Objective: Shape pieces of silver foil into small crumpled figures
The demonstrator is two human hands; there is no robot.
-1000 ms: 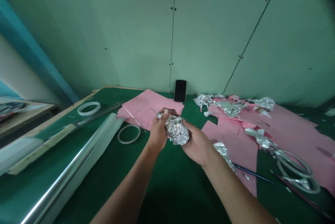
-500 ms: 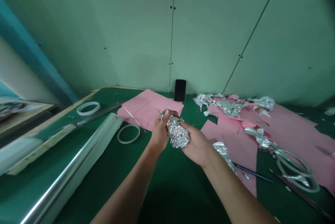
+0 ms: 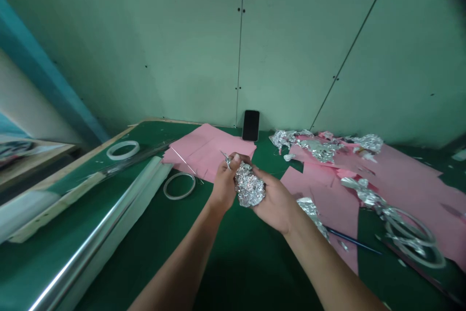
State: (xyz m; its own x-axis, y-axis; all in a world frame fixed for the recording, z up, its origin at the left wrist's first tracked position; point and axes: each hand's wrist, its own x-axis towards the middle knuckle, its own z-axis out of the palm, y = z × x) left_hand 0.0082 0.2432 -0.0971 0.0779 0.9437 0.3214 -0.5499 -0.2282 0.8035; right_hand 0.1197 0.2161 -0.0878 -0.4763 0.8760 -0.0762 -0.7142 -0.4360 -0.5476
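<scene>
A crumpled lump of silver foil is held above the green table, between both hands. My left hand pinches its upper left end, where a thin foil stem sticks up. My right hand cups the lump from the right and below, fingers curled round it.
Pink paper sheets lie behind the hands and across the right side, strewn with foil scraps. A black phone leans on the wall. Tape rings and a foil roll sit left; a blue pencil and more rings right.
Both hands have squeezed the foil lump tighter, so it looks smaller and more upright. The hands have drawn slightly closer together.
</scene>
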